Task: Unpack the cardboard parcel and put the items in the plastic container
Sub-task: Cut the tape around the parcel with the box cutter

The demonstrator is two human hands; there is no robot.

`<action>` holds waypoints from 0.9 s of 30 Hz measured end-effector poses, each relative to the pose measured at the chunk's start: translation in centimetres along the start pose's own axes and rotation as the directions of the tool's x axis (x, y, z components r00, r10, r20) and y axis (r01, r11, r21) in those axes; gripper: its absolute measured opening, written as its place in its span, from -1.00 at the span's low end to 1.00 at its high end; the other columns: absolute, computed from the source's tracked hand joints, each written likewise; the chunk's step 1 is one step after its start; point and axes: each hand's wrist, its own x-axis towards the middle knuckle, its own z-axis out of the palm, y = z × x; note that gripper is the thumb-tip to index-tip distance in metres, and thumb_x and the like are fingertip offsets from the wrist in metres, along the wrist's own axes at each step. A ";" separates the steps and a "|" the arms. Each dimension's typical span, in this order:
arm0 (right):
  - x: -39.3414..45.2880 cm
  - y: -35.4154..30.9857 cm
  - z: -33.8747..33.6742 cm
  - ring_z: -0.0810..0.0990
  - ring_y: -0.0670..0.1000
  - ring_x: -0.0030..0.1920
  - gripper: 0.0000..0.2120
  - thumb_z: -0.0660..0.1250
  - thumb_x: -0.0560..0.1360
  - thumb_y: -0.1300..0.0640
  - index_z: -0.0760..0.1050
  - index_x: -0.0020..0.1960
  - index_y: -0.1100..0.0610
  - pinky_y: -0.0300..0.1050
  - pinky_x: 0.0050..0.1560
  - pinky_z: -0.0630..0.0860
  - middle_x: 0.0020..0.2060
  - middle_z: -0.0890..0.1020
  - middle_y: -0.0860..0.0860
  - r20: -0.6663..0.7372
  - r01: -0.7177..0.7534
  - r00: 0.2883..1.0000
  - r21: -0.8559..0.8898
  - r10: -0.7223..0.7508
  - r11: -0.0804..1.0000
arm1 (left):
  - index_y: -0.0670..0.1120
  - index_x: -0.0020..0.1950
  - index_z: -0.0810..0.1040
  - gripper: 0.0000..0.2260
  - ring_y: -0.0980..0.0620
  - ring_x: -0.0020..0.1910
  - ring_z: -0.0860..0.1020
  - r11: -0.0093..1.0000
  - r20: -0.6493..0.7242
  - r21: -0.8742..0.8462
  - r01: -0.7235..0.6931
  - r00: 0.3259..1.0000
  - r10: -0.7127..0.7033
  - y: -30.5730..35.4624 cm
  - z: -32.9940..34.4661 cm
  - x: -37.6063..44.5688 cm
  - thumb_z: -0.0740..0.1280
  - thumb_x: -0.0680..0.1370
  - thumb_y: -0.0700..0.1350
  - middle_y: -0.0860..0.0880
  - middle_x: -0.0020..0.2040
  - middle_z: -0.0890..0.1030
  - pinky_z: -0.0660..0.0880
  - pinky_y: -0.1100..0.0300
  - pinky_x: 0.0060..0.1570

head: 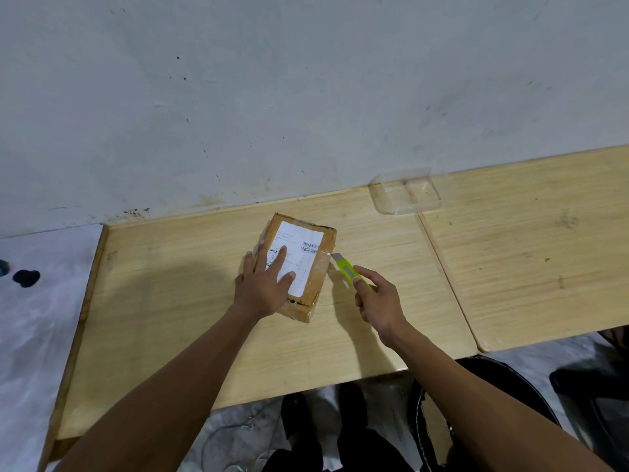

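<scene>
Clear container [406, 194] sits at the back of the wooden counter [177, 301], well apart from the parcel [301, 267], nothing between them. Left hand [263, 289] lies flat and open on the taped, white-labelled parcel mid-counter; right hand [379, 301] grips a green knife [349, 271], blade at the parcel's right edge.

Plain indoor work corner, likely a storeroom or back room; exact kind cannot be told. Bare whitish wall [272, 97], scuffed and spotted, stained along its foot. Two low light-wood table [170, 301] tops pushed side by side against it. Pale floor [30, 335] with loose cables [221, 434] beneath. Dark chair [510, 386] at right.
</scene>
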 end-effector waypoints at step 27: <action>-1.4 0.2 -0.9 0.25 -0.03 -0.47 -0.77 0.28 0.59 0.17 0.59 0.20 -0.03 -0.19 -0.49 0.19 -0.47 0.37 0.02 0.087 -0.070 0.994 0.017 0.068 0.997 | 0.18 0.56 -0.15 -0.43 -0.23 0.55 -0.11 0.994 0.018 0.105 0.027 0.999 -0.029 1.6 -0.1 -0.4 0.05 0.62 0.19 -0.01 0.59 -0.21 0.22 -0.23 0.40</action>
